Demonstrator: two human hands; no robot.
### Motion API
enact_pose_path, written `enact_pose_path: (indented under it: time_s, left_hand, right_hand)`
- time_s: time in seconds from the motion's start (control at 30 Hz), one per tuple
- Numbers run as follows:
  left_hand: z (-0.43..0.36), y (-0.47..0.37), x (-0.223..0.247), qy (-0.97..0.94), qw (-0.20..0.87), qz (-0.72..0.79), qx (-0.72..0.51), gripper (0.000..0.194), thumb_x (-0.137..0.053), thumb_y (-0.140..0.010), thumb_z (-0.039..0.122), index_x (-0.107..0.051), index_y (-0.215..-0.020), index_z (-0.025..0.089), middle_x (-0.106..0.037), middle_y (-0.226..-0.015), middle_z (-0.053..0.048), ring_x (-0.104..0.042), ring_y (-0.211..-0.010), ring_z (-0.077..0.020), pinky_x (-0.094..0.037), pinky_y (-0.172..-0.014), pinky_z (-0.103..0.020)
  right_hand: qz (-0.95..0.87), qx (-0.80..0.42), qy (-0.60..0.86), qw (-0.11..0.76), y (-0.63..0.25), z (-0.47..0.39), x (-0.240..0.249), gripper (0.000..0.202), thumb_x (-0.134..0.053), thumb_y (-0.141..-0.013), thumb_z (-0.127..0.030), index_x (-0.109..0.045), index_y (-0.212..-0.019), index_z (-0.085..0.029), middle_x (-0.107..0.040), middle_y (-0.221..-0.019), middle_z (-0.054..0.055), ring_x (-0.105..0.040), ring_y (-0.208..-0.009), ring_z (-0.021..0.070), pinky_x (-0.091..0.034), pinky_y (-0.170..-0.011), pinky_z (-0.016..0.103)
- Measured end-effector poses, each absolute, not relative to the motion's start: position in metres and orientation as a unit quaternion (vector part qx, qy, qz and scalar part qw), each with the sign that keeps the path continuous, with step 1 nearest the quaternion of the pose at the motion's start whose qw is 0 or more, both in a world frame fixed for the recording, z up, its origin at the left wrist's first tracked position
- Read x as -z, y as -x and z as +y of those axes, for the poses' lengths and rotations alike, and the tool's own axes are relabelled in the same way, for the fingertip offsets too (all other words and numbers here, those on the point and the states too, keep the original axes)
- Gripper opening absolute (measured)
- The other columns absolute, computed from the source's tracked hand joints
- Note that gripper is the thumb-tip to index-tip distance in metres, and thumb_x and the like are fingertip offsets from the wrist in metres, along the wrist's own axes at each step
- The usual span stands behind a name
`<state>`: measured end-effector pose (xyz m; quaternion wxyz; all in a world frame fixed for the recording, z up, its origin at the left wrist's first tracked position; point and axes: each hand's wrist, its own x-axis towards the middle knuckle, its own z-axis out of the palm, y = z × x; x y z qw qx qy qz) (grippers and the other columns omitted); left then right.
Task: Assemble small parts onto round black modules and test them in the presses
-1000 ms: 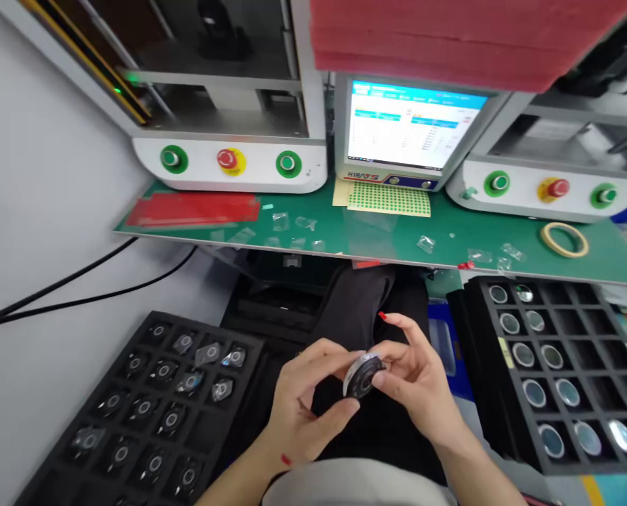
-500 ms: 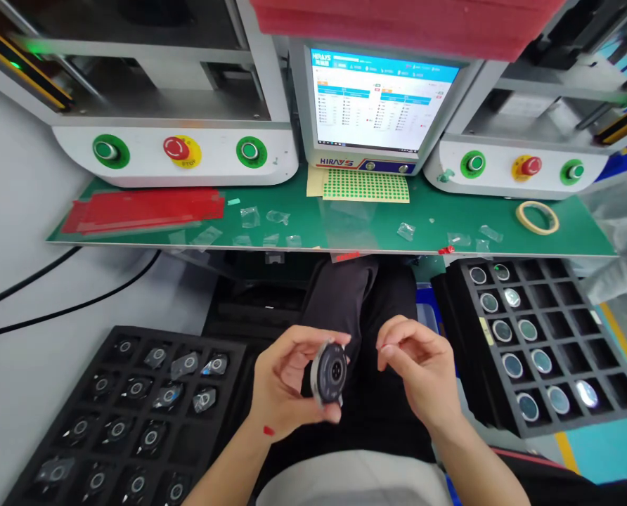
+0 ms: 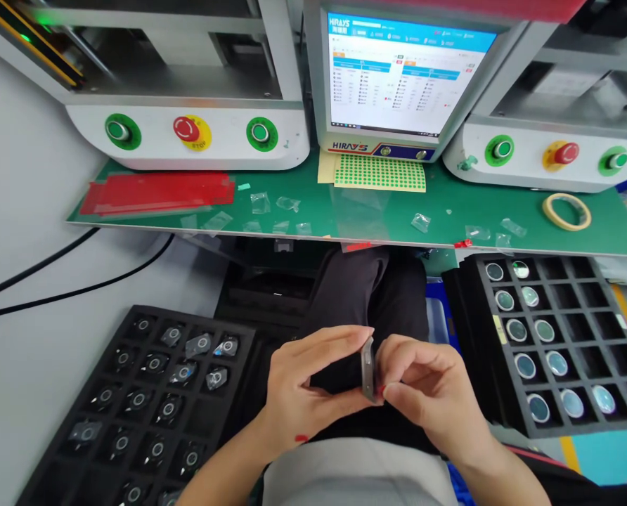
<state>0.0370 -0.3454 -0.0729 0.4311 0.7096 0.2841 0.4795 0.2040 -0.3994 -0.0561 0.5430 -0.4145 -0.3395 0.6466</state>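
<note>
My left hand [image 3: 303, 386] is closed on a round smartwatch case [image 3: 367, 371] held upright over my lap. Its thin grey side faces me, so neither flat face shows. Thumb below and fingers above grip it by the rim. My right hand [image 3: 424, 383] is pinched against the lower right edge of the case. A small red tab [image 3: 381, 392] shows at the thumb tip, partly hidden by the fingers. Another red piece [image 3: 301, 438] sticks to my left wrist.
At left, a black foam tray [image 3: 202, 416] holds several watch cases, some in clear film. A second black tray [image 3: 559, 295] at right carries round glass discs. The green bench [image 3: 313, 204] bears red strips [image 3: 160, 193], film scraps, a green-dot sheet [image 3: 379, 172] and a tape roll [image 3: 566, 212].
The watch case has moved right and turned from showing its dark back to edge-on. My right hand has come in to its edge, and a red tab now shows there.
</note>
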Motion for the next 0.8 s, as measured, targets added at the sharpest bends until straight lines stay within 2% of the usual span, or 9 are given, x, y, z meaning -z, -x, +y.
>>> enact_pose_path:
  time_s: [0.4, 0.6, 0.8]
  left_hand:
    - [-0.3453, -0.0381, 0.0726, -0.729, 0.408, 0.284, -0.470, 0.055, -0.086, -0.070, 0.023, -0.068, -0.121, 0.021, -0.075, -0.110, -0.008, -0.074, -0.093, -0.0183, -0.062, -0.084, -0.025]
    - [-0.3443, -0.0385, 0.0719, -0.738, 0.396, 0.286, -0.465, 0.054, -0.087, -0.069, 0.024, -0.068, -0.119, 0.019, -0.075, -0.109, -0.009, -0.074, -0.093, -0.0179, -0.061, -0.085, -0.023]
    - [-0.3440, -0.0373, 0.0716, -0.747, 0.383, 0.293, -0.458, 0.052, -0.084, -0.073, 0.025, -0.067, -0.122, 0.022, -0.075, -0.110, -0.008, -0.074, -0.093, -0.0181, -0.063, -0.081, -0.026]
  right_hand:
    - [-0.287, -0.694, 0.421, 0.509, -0.2052, -0.3963, 0.0537, 0.013, -0.077, -0.077, -0.023, -0.068, -0.069, -0.019, -0.061, -0.066, -0.002, -0.054, -0.058, 0.0085, -0.042, -0.054, 0.021]
    - [-0.287, -0.688, 0.441, 0.499, -0.2053, -0.3954, 0.0520, 0.018, -0.078, -0.075, -0.027, -0.065, -0.066, -0.018, -0.059, -0.063, -0.002, -0.051, -0.056, 0.0091, -0.040, -0.051, 0.022]
    - [-0.294, -0.668, 0.463, 0.502, -0.2025, -0.3947, 0.0526, 0.018, -0.077, -0.076, -0.027, -0.064, -0.067, -0.018, -0.059, -0.064, -0.001, -0.050, -0.055, 0.0088, -0.039, -0.050, 0.022]
